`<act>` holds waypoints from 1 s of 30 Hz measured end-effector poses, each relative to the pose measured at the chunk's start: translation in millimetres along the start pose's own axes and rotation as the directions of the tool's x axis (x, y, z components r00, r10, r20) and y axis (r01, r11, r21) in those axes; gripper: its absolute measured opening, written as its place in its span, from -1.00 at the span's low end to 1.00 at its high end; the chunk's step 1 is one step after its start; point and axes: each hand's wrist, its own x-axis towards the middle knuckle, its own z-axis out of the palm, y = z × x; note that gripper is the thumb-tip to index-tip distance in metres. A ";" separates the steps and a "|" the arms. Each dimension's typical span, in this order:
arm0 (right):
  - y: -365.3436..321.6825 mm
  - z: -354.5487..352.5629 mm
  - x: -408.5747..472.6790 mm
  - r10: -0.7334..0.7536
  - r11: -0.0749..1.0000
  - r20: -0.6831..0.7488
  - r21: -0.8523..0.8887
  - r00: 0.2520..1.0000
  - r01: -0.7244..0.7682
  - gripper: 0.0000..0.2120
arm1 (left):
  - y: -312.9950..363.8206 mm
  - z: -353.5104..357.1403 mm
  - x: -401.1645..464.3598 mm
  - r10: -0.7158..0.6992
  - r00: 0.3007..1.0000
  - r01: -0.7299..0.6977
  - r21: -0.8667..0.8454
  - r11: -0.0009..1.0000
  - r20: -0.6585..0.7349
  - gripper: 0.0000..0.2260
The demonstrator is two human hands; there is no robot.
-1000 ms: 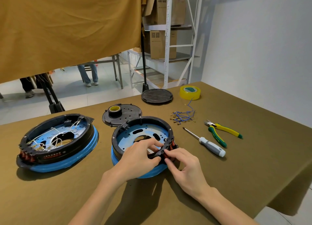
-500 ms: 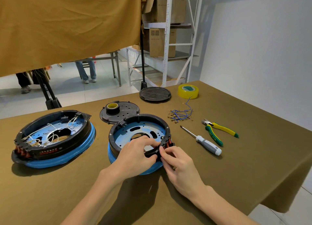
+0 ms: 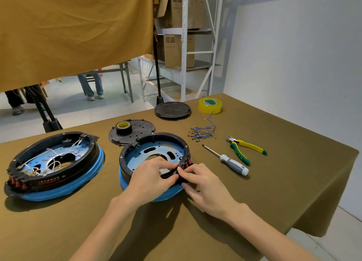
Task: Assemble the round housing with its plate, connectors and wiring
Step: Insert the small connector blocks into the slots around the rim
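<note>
A round black housing (image 3: 156, 138) with a blue base and a blue perforated plate (image 3: 156, 150) inside stands in the middle of the table. My left hand (image 3: 151, 179) grips its near rim, fingers curled over the edge. My right hand (image 3: 203, 182) pinches the red-brown connector block (image 3: 187, 163) on the rim's right front side. A second, wired housing (image 3: 52, 163) with white wires sits to the left. A bundle of blue wires (image 3: 202, 132) with terminals lies behind and to the right.
A screwdriver (image 3: 227, 160) and green-yellow pliers (image 3: 244, 149) lie to the right. A black perforated lid (image 3: 141, 129) bearing a small tape roll (image 3: 123, 126), a round black cover (image 3: 172, 110) and yellow tape (image 3: 210, 105) sit further back. The table edge drops off on the right.
Both hands stay at the housing's front right rim; the fingers have shifted slightly on the connector block. The camera has drifted a little.
</note>
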 end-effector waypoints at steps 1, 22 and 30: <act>1.6 -0.3 1.4 0.011 1.000 -0.003 0.025 1.000 -0.011 -0.57 | 0.0 0.2 -0.4 0.001 1.000 -0.001 0.009 1.000 -0.018 -0.73; 50.9 -26.5 71.0 0.042 0.970 0.397 0.204 0.917 -0.133 -0.55 | 4.9 1.7 -0.9 -0.042 0.998 0.043 0.028 0.999 -0.048 -0.72; 52.6 -27.6 83.7 0.005 0.949 0.448 0.279 0.894 -0.145 -0.67 | 4.0 6.0 0.1 -0.054 0.996 0.056 0.026 0.998 -0.068 -0.77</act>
